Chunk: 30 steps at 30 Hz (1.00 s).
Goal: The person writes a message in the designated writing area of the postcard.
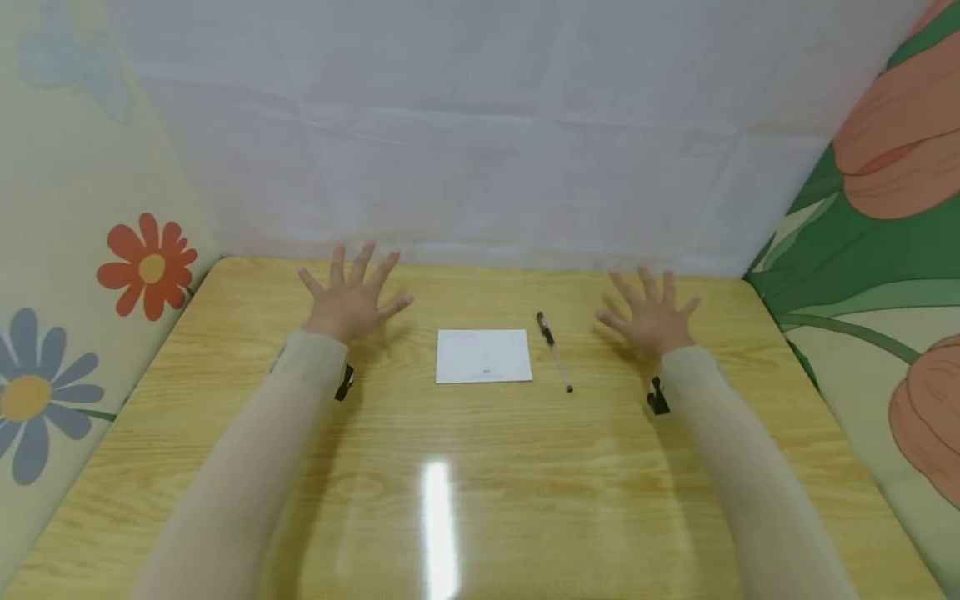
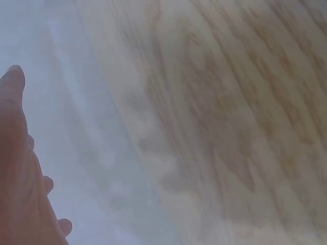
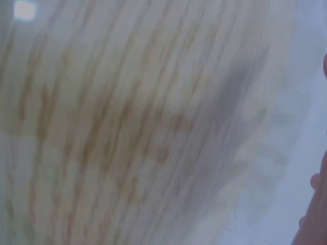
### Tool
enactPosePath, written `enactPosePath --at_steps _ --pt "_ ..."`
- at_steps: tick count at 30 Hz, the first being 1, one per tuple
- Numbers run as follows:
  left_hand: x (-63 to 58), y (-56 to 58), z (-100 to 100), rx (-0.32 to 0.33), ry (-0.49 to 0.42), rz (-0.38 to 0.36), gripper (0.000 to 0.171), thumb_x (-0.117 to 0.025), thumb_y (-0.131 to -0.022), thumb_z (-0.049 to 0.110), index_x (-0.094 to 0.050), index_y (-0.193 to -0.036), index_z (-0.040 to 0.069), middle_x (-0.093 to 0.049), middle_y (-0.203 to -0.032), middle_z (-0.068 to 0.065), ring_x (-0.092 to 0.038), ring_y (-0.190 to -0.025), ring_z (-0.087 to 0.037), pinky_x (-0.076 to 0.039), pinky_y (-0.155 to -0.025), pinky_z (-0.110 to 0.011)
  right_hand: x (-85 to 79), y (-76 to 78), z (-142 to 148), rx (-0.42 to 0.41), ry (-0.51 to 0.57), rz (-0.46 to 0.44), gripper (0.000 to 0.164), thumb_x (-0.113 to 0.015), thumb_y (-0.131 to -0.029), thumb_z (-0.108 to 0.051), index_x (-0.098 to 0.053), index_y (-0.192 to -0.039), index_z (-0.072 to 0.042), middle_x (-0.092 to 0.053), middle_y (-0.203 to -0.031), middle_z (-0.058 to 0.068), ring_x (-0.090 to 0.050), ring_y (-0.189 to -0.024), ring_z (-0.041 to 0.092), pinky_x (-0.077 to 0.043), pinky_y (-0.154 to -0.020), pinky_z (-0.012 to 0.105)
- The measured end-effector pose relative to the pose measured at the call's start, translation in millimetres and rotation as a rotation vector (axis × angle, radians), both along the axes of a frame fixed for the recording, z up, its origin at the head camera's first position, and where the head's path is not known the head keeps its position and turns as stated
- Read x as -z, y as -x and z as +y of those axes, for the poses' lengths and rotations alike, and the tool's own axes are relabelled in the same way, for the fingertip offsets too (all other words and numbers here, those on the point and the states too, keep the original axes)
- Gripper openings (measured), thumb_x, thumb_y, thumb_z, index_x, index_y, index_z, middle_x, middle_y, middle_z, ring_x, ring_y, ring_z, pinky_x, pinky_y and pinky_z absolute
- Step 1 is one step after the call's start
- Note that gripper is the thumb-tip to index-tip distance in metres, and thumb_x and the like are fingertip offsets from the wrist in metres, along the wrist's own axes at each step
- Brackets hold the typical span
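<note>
My left hand point(image 1: 347, 302) hovers over the back left of the wooden table, its fingers straight and spread wide, holding nothing. On the other side, my right hand point(image 1: 651, 318) is spread the same way with nothing in it. Between the two lies a white paper card point(image 1: 483, 356) with a small dark mark near its lower edge. Just right of the card, a black-capped pen point(image 1: 555, 352) with a clear barrel lies at a slant, nearer to the right hand. In the left wrist view, the left hand point(image 2: 20, 168) shows at the left edge; the right hand point(image 3: 314, 204) barely enters its own wrist view.
The wooden table point(image 1: 510, 450) carries a bright light reflection at its front. A white cloth point(image 1: 480, 167) hangs along its back edge. Flower-patterned panels stand on the left point(image 1: 67, 208) and right point(image 1: 870, 250). Black wrist-strap pieces show beside both sleeves.
</note>
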<state>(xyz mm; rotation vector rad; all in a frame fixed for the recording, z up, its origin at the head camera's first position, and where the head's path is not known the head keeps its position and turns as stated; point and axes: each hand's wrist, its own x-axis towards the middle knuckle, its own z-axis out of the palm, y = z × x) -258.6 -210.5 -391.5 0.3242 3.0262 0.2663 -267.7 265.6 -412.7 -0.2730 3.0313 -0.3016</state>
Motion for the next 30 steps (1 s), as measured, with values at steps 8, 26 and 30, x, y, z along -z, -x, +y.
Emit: enactPosePath --at_steps 8,26,30 --pt "-5.7 -10.1 4 0.016 -0.072 -0.02 0.083 -0.029 -0.1 0.073 0.0 -0.164 0.03 0.013 -0.169 -0.014 0.023 -0.148 -0.05 0.019 -0.095 -0.085 -3.1 -7.6 -11 -0.027 0.0 -0.014 0.084 -0.036 -0.097 -0.075 -0.009 -0.164 -0.034 0.004 -0.17 0.015 0.013 -0.148 0.055 0.007 -0.098 0.089" --pt "-1.5 -34.1 3 0.009 -0.202 0.02 0.081 -0.03 -0.102 0.069 0.003 -0.164 0.029 0.011 -0.169 -0.014 0.018 -0.151 -0.045 0.013 -0.103 -0.082 -12.5 -14.7 -29 -0.08 0.176 0.044 0.081 -0.047 -0.096 -0.07 -0.014 -0.163 -0.038 -0.001 -0.17 0.015 0.012 -0.151 0.048 0.007 -0.106 0.082" --pt "-1.7 -38.9 9 0.034 -0.212 0.049 0.081 -0.032 -0.102 0.068 -0.003 -0.165 0.026 0.005 -0.17 -0.016 0.013 -0.152 -0.045 0.008 -0.106 -0.082 -11.6 -18.5 -39 -0.078 0.191 0.044 0.08 -0.05 -0.097 -0.065 -0.016 -0.163 -0.037 -0.002 -0.17 0.013 0.011 -0.152 0.047 0.006 -0.107 0.082"
